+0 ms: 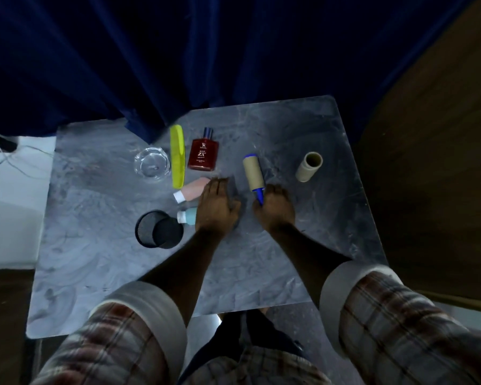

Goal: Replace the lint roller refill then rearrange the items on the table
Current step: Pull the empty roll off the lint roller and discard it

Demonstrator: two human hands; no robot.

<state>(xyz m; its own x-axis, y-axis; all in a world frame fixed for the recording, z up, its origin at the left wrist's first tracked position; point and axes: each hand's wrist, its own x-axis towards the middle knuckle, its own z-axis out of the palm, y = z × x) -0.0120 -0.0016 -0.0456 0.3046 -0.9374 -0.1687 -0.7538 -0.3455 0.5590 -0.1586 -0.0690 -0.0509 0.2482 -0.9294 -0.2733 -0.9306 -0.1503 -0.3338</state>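
A lint roller [253,175] with a blue handle and a tan cardboard roll lies on the grey marbled table [95,259]. My right hand [274,208] is closed around the blue handle at its near end. A separate tan roll [308,166] stands upright to the right. My left hand [217,207] rests flat on the table, fingers apart, its side touching a pink tube [192,190] and a teal bottle [188,215].
A yellow-green comb [177,157], a red perfume bottle [203,154] and a clear glass dish [152,163] lie at the back left. A black mesh cup [157,229] lies on its side. A dark blue curtain [206,51] hangs behind the table.
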